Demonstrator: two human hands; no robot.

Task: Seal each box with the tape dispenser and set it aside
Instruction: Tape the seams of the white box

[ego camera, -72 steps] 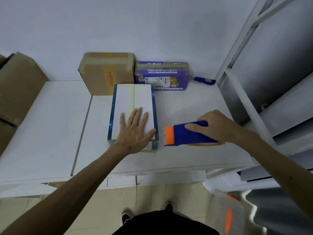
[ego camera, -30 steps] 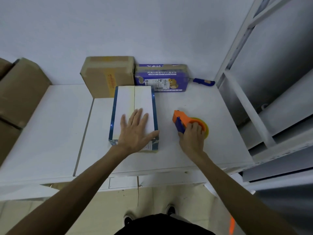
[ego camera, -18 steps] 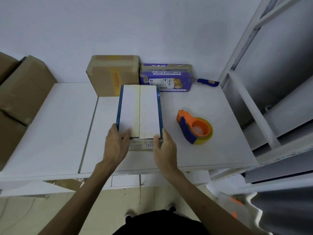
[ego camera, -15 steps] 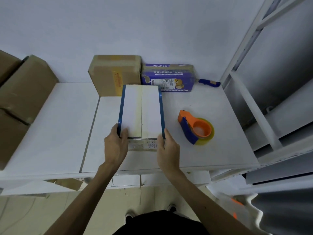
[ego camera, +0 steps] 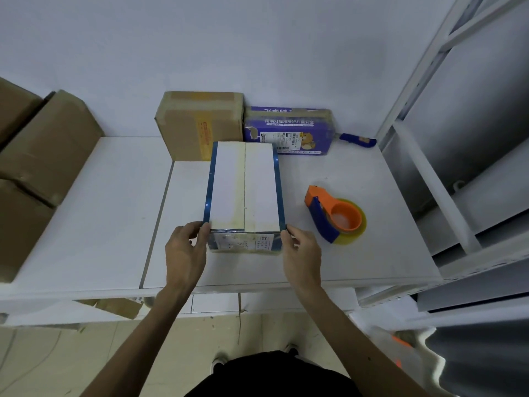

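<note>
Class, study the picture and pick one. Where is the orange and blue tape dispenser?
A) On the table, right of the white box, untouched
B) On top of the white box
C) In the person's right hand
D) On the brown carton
A: the tape dispenser lies on the table to the right of the white box, while the left hand and right hand both hold the box's near corners.

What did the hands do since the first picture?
The right hand let go of the tape dispenser, now lying on the table beside the white box. The left hand came off the box's top. Both grip its near corners. The brown box and purple box stayed.
</note>
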